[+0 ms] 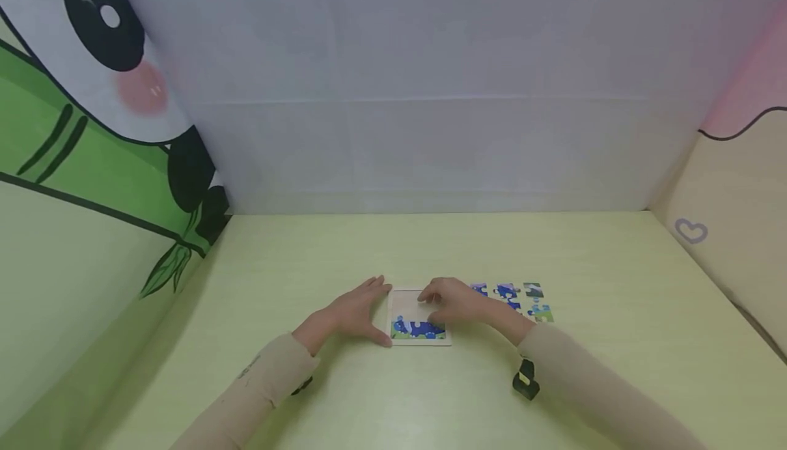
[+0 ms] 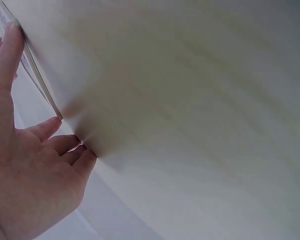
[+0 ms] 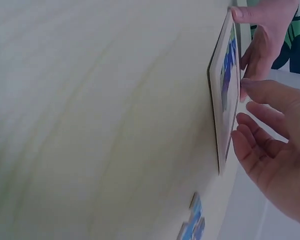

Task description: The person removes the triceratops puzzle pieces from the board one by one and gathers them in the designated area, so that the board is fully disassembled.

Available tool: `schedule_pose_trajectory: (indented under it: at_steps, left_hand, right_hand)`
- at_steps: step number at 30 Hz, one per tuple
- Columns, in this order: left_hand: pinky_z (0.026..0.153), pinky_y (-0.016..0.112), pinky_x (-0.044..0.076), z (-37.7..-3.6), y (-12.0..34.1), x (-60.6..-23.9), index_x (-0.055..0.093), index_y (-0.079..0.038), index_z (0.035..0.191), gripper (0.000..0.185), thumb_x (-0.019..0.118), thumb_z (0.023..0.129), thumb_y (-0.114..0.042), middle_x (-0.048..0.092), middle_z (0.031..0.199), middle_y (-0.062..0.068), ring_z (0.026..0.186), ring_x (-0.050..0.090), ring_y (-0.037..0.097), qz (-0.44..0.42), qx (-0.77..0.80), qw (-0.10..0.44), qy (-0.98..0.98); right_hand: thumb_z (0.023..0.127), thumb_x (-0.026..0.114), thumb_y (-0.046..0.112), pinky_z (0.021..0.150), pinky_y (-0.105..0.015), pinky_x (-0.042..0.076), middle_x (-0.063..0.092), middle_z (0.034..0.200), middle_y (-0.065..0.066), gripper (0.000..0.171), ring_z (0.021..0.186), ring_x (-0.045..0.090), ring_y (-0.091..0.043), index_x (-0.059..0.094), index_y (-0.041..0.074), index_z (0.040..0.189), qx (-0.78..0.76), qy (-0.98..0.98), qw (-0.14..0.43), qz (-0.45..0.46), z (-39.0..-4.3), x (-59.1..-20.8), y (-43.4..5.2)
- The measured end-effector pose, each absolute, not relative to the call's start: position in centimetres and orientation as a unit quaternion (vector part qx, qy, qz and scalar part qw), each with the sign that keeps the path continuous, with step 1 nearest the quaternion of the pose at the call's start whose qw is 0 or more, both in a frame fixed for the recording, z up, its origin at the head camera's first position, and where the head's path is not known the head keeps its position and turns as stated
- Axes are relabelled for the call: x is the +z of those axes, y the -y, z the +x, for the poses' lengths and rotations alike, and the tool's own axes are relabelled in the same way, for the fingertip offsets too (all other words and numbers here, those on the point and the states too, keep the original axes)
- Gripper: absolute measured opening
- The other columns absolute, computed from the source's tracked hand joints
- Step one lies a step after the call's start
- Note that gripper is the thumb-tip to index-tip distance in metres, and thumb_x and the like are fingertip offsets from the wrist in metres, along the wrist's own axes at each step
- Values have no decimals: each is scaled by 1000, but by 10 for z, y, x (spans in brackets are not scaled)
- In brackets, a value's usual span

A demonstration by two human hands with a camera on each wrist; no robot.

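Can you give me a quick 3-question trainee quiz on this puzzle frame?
1. True or false: the left hand rests against the left edge of the square wooden puzzle board.
2. Where do the loose blue-and-green puzzle pieces lie? A) left of the board B) right of the board C) on the board
3. Which row of the board is already filled?

Key: 1 true. 2 B. 3 the near, bottom row; the right hand is over the board.

It looks like a children's play corner: a pale green desk (image 1: 430,395) is closed in by soft walls, with a cartoon panda print (image 1: 104,61) at upper left and a small heart (image 1: 691,231) at right.
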State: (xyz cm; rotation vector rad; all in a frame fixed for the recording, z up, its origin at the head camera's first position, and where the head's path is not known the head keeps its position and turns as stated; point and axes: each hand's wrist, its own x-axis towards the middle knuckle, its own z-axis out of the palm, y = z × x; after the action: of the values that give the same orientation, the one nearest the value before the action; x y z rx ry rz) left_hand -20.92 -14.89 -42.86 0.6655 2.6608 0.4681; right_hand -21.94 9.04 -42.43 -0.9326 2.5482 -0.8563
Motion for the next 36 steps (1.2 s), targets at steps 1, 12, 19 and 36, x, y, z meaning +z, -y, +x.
schedule_pose_trajectory:
  at_steps: [1,12,19,36]
  left_hand:
    - [112,47,21,-209,149,-429,28,-10,143,104,78,62,-52,15,152,11,141,11,29,237,165,179,-941]
    - [111,49,22,-208,148,-424,30,-9,142,101,79,63,-49,16,152,13,140,10,30,239,183,181,-936]
    - [111,49,22,-207,148,-424,29,-8,143,102,78,63,-49,14,152,14,140,10,30,245,180,186,-934]
    - [110,49,23,-208,149,-425,29,-8,142,103,79,62,-50,16,152,14,140,11,30,241,177,182,-937]
  right_hand:
    - [77,71,11,79,-28,49,62,95,-2,32,87,53,-13,65,3,107,-293,-885,149,-329,-219,-425,-86]
    - [79,70,13,80,-22,48,64,98,-3,30,89,56,-11,65,3,106,-291,-869,147,-372,-215,-433,-65]
    - [74,74,13,75,-20,47,64,94,-1,29,85,55,-10,67,4,101,-308,-863,156,-370,-212,-433,-57]
    - [68,78,6,61,-17,43,61,78,1,25,69,50,-7,65,4,88,-326,-868,179,-329,-212,-429,-49]
